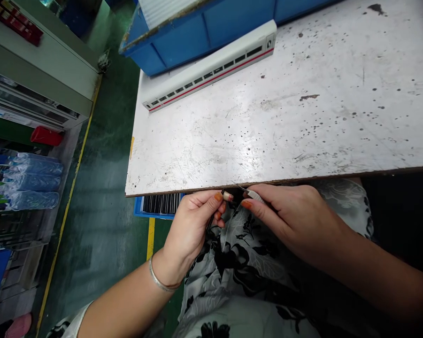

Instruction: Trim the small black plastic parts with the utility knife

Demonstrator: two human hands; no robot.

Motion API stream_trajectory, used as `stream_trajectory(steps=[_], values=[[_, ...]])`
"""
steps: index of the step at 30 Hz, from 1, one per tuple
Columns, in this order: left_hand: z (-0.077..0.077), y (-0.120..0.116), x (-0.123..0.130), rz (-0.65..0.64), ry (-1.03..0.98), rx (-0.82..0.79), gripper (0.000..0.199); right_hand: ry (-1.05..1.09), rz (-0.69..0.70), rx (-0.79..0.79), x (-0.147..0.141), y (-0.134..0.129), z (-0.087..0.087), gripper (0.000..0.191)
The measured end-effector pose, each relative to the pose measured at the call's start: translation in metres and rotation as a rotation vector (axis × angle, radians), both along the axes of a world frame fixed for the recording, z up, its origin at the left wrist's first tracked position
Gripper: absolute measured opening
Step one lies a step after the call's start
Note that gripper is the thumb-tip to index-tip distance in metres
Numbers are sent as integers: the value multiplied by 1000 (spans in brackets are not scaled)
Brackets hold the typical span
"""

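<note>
At the front edge of the table, my left hand is closed, thumb against the fingers. A beige wrap covers one of its fingertips. A dark sliver shows at its fingers, too small to name. Just to the right, my right hand pinches a slim white-handled tool with a thin pointed metal tip. The tip points left, toward the left fingertips, with a small gap between the hands. Farther back on the table lies a white model train car body with dark windows and a red stripe.
The worn white table has a chipped front edge. A large blue bin stands at its back. Below the table's left end is a blue tray of dark strips. Green floor and shelves with wrapped bottles lie left.
</note>
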State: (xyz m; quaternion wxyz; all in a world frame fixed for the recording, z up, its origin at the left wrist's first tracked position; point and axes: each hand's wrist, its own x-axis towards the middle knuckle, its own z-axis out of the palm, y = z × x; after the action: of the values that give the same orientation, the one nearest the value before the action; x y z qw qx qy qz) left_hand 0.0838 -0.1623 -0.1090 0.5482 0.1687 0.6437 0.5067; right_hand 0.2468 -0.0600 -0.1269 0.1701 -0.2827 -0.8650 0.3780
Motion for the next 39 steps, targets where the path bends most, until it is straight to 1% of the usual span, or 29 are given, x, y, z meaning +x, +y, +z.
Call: stream_trajectory(steps=[4, 8, 11, 15, 18, 26, 34, 39], values=[[-7, 1, 5, 63, 4, -36, 20, -82, 50, 66, 0, -1, -4, 36], [-7, 3, 6, 82, 6, -79, 21, -137, 10, 170, 0, -2, -8, 41], [-8, 4, 6, 87, 4, -79, 23, -154, 26, 228, 1, -2, -5, 41], [-10, 4, 5, 90, 1, -89, 22, -113, 79, 293, 0, 0, 3, 38], [-11, 3, 4, 82, -6, -85, 25, -115, 105, 307, -4, 2, 6, 38], [-16, 1, 1, 23, 50, -91, 29, -201, 122, 339, -10, 4, 6, 38], [-18, -1, 3, 46, 81, -100, 28, -220, 104, 447, -10, 1, 8, 36], [-16, 1, 5, 61, 119, -111, 27, -220, 89, 422, -7, -2, 6, 35]])
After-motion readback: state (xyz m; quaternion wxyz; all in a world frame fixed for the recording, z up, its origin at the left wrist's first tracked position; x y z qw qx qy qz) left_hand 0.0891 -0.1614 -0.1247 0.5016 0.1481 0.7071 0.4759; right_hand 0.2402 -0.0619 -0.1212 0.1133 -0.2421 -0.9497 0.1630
